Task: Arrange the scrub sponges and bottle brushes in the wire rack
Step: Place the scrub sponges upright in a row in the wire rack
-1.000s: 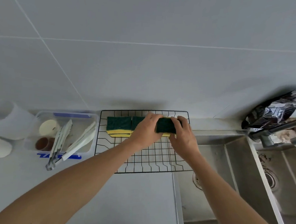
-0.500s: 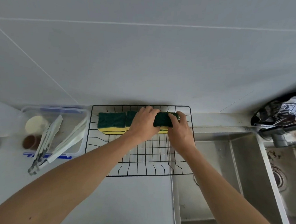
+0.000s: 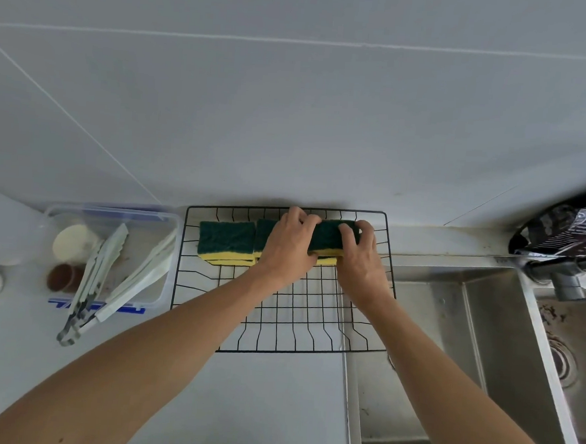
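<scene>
Gripping the rightmost green-and-yellow scrub sponge [image 3: 328, 239] with both hands at the back of the black wire rack [image 3: 299, 325], right up against the wall. The left hand [image 3: 288, 252] has its fingers curled over the top left end of that sponge, and the right hand [image 3: 361, 260] has its fingers hooked over the right end, so it's pinched from both sides. It looks like it's sitting on top of another sponge, with a second stack of green-and-yellow sponges [image 3: 227, 240] just beside it to the left, all in one row along the rack's back edge.

What could go wrong, imo: the sponges are soft and stacked, so pushing this one down or sideways too hard could shove the neighbouring stack out of line or topple it forward. The rack also hangs partly over the steel sink [image 3: 449, 334], so leaning on it might tip it. No bottle brushes that I can spot; the white tongs [image 3: 109, 279] resting across the clear plastic container [image 3: 113, 216] on the desk aren't brushes, so that half of the job seems not yet started.
</scene>
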